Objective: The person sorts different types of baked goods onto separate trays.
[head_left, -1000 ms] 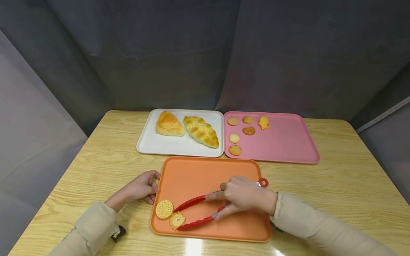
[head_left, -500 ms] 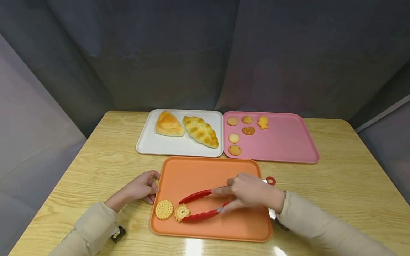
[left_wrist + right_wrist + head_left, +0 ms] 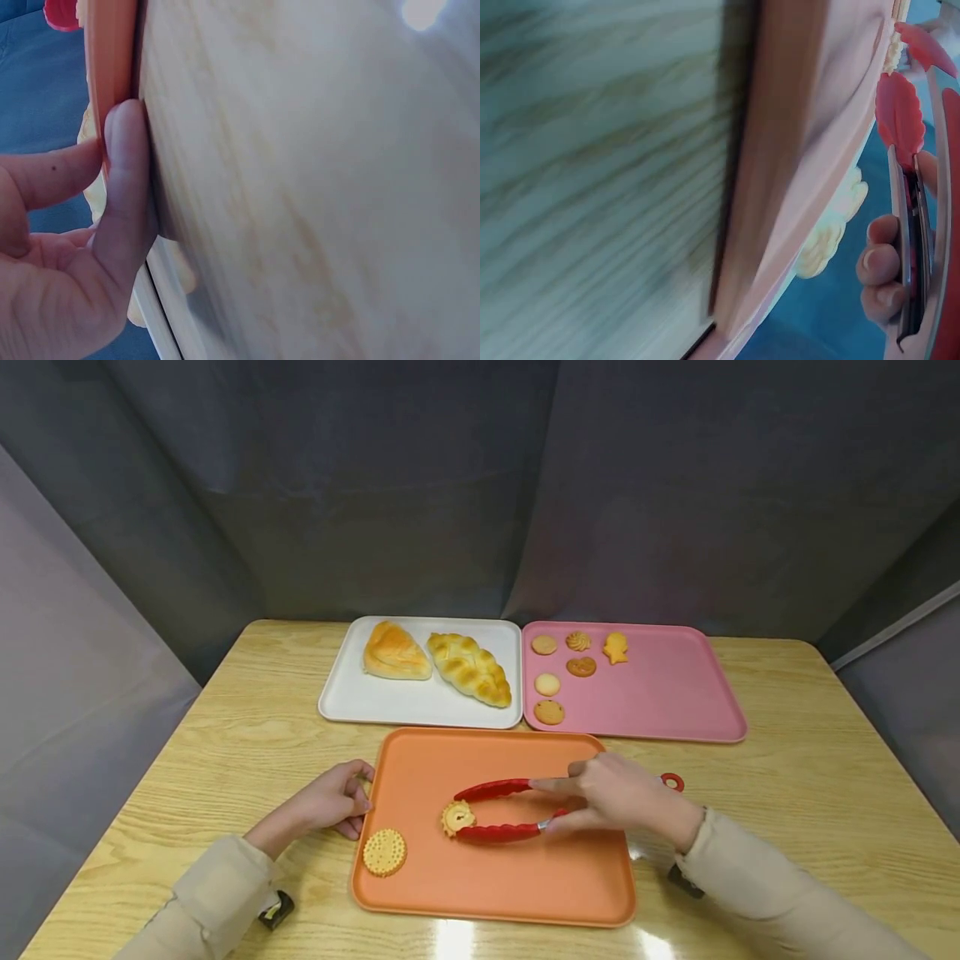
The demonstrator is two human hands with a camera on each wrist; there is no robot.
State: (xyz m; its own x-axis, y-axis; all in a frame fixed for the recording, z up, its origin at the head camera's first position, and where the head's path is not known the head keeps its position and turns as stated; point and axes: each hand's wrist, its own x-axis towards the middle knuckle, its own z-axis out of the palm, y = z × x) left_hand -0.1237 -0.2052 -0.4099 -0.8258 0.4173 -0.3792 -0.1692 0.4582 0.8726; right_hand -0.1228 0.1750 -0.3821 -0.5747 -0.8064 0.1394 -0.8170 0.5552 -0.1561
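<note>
My right hand (image 3: 618, 793) grips red-tipped tongs (image 3: 498, 833) over the orange tray (image 3: 525, 885). At the tongs' tips is a small yellow cookie (image 3: 457, 818) with a scalloped edge, one tip on its far side and the other on its near side. In the right wrist view, curled fingertips (image 3: 880, 259) lie against the tongs' metal arm. On the tray's left side, my left hand (image 3: 330, 802) pinches the rim; the left wrist view has the thumb and a finger (image 3: 127, 142) at that edge. A round dotted cookie (image 3: 385, 852) lies in the tray's near left corner.
Behind the orange tray, a white tray (image 3: 345, 702) bears a wedge-shaped bread (image 3: 396, 652) and a braided loaf (image 3: 471, 668). Beside it on the right, a pink tray (image 3: 667, 693) holds several small cookies, among them a fish-shaped one (image 3: 616, 648). A dark curtain hangs behind the table.
My right hand has moved the tongs to the right and away from me, and the scalloped cookie has travelled with them, away from the dotted cookie. My left hand has stayed at the rim.
</note>
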